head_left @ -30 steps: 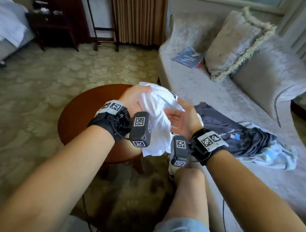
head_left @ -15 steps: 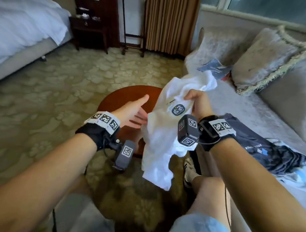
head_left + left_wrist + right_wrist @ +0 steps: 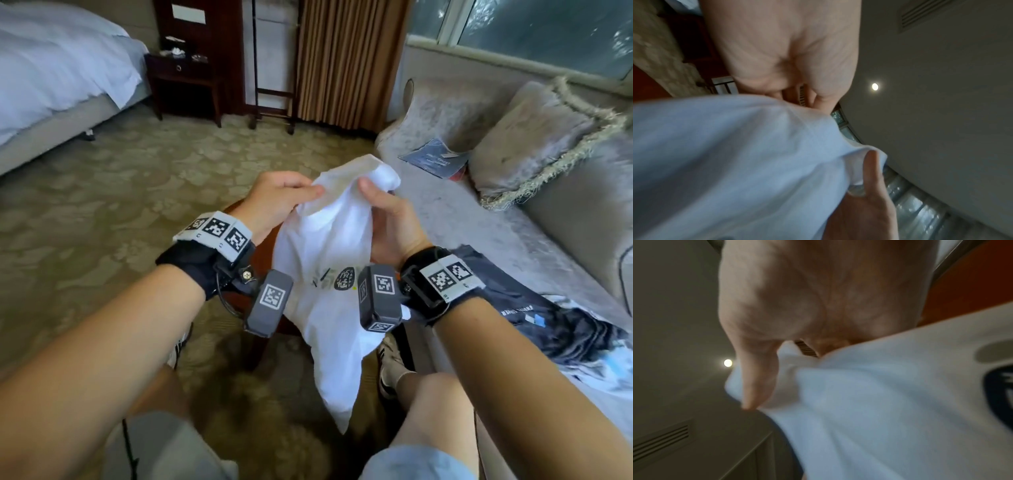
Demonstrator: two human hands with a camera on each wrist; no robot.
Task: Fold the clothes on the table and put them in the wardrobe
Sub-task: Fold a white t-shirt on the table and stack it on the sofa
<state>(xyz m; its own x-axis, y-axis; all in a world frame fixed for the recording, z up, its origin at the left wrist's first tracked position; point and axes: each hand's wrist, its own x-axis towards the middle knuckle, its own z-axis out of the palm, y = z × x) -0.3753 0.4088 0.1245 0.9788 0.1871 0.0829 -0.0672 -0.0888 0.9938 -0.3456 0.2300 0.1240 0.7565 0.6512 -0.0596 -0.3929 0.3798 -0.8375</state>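
Plainly the white T-shirt is a light, limp thing — it hangs in the air between the two hands, over the near edge of the round wooden table, its top bunched and its lower end trailing to a point above the carpet. Cloth this soft will not keep any shape by itself, so a pinch at one spot only drags the rest into creases; the better hold looks to be the two shoulder seams beside the collar, drawn apart so the body falls flat. The left hand pinches the bunched top edge between thumb and fingers, and the right hand grips the fabric just beside it, thumb laid over the cloth. A printed dark badge shows on the chest, facing the wearer. To the right a dark garment lies crumpled on the grey sofa — unfolded, I judge — with a pale one under it.
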